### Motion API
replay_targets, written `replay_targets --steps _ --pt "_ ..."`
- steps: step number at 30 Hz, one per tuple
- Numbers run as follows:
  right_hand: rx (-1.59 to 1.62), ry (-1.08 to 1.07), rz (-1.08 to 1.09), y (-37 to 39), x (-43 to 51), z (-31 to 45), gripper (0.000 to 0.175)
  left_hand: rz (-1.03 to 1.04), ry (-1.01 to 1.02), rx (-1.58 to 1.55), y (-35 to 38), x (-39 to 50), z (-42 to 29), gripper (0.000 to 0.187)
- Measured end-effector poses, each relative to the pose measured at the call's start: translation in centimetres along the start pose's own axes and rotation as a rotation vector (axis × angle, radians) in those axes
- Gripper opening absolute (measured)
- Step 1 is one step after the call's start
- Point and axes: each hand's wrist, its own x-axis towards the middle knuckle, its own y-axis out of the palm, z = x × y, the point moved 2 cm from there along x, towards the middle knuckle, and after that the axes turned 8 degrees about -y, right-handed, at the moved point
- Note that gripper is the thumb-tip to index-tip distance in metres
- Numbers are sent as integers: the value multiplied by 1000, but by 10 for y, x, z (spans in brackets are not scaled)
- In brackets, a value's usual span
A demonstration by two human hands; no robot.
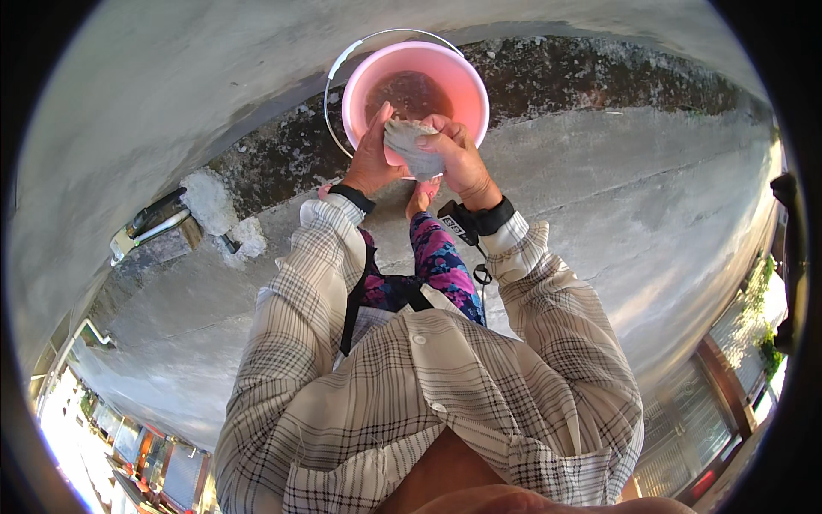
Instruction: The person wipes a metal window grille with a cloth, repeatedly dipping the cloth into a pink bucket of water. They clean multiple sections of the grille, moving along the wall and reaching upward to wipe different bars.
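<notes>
A pink plastic bucket (pixel 472 96) with a wire handle stands before me and holds brownish water (pixel 409 93). Over its near rim, my right hand (pixel 461 157) pinches a wet, crumpled greyish-white cloth (pixel 414 148) between thumb and fingers. My left hand (pixel 374 154) is at the cloth's left side, its fingers extended upward and its palm turned towards the cloth. Whether the left palm also bears on the cloth is hard to tell. Both wrists wear black straps.
Concrete ground (pixel 591 186) surrounds my feet, with a dark, stained strip (pixel 578 74) along the wall behind the bucket. Pipes (pixel 154 221) and a rough mortar lump (pixel 210 200) lie at the left. A cable hangs from the device at my right wrist.
</notes>
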Motion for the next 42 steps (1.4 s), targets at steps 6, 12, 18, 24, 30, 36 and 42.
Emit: replay_targets --steps 6,12,18,24,30,36,42 --pt "136 -127 215 46 -31 80 21 128 -91 -624 -6 3 -34 44" --pt "442 -216 0 14 -19 89 33 -9 -212 -1369 -29 -6 -91 37" --pt "21 60 -149 -10 -14 35 53 -2 -110 -1463 -46 7 -145 37" --pt "392 142 -24 23 2 33 56 65 -315 -1456 -43 6 -180 35" --pt "738 161 513 45 -16 74 72 -16 -299 -1138 -47 4 -189 37" --pt "-82 83 370 35 -10 75 67 9 -311 -1033 -51 15 -166 45" --pt "-1070 -337 210 49 6 65 57 -142 -395 -948 -43 30 -148 32"
